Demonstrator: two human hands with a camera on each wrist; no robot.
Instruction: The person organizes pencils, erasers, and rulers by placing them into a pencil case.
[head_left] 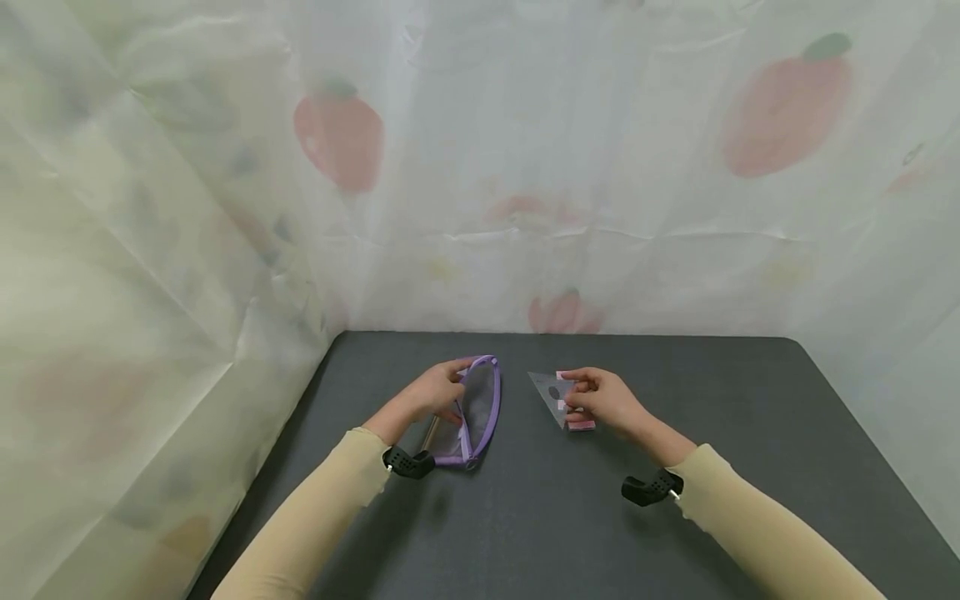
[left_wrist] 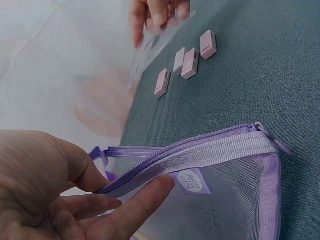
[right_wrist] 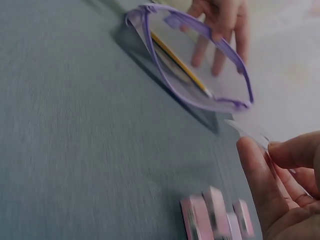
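Observation:
A purple-trimmed clear mesh pouch (head_left: 480, 408) stands on its edge on the dark table (head_left: 675, 392). My left hand (head_left: 452, 389) pinches its zipper edge (left_wrist: 200, 152) and holds the mouth apart. A yellow pencil (right_wrist: 177, 62) lies inside the pouch (right_wrist: 195, 65). To the right, my right hand (head_left: 579, 393) pinches a clear triangular ruler (head_left: 547, 389) and holds it tilted just above the table, its tip (right_wrist: 250, 132) toward the pouch. Several small pink blocks (left_wrist: 190, 62) lie on the table under the ruler (left_wrist: 150, 50).
A white cloth printed with red fruit (head_left: 337, 133) hangs close behind and on both sides of the table. The table's left edge (head_left: 300, 417) runs near the pouch. The pink blocks (right_wrist: 215, 217) lie right beside my right hand (right_wrist: 280, 190).

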